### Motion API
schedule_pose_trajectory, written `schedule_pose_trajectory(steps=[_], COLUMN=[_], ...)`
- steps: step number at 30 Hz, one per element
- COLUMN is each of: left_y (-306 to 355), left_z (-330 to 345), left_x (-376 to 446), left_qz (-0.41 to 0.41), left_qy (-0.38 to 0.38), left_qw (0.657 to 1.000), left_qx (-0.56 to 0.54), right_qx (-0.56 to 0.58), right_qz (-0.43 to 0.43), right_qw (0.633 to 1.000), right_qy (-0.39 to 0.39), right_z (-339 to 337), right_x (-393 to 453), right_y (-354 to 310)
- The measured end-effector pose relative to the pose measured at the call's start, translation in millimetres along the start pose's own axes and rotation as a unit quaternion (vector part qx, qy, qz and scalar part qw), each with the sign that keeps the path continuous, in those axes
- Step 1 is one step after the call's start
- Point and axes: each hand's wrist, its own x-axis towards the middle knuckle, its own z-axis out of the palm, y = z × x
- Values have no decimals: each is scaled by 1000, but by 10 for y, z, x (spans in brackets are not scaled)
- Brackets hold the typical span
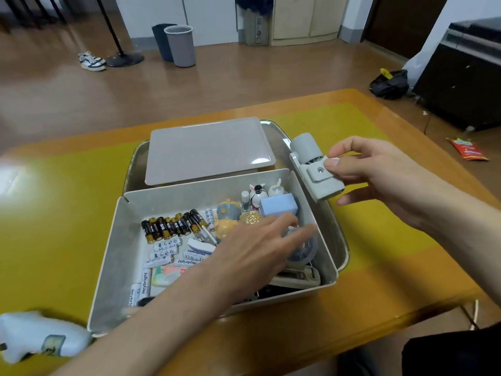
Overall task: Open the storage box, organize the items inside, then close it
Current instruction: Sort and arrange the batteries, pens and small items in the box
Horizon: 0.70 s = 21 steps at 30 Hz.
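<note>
The grey storage box [113, 256] stands open on the table, its lid [206, 147] lying flat behind it. Inside lie several black batteries [168, 226], white Heybright batteries [165, 252], small figurines [227, 221], a blue block [278, 206] and a stapler [298, 278]. My left hand [252, 253] reaches into the box's right side, fingers extended over a clear round item [305, 251]. My right hand [379, 172] holds a grey clip-on gadget [314, 169] above the box's right rim, thumb and fingers pinching it.
A metal tray [339, 240] sits under the box on the yellow table [54, 213]. A white pouch [35, 335] lies at the near left. On the floor beyond are two bins [179, 44], shoes [90, 61] and a black bag [389, 82].
</note>
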Motion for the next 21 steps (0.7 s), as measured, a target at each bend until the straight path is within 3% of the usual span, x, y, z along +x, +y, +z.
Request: schedule_pose_trajectory(steps=[4,9,12,16,17,19,21], left_y=[-44,-387,-705,-881,-890,-880,-834], left_z=[-73,-332,-457,-527,-550,-598,-621], left_x=[-36,-251,-506,-751,-778,-842,-926], left_qz=[-34,-227,-315,-338,-343,-352,-350], left_qy=[18,64,41,4,-13,-76,-133], left_qw=[998,948,926,929,928,925,921], left_qx=[-55,-214,-206,-154,-146,-120,-103], right_qx=[10,76,141,200,155,-40,-223], right_qz=[5,20,44,81,79,31,-48], right_qw=[1000,996,983,965,974,990,964], right_qy=[-10,-51,-107,-148,-143,-131,-135], right_z=[21,16,47,283,356,472,565], right_x=[1,8,25,-38,-62,-60,-83], right_y=[5,-17,-42,-81,-87,-59,-54])
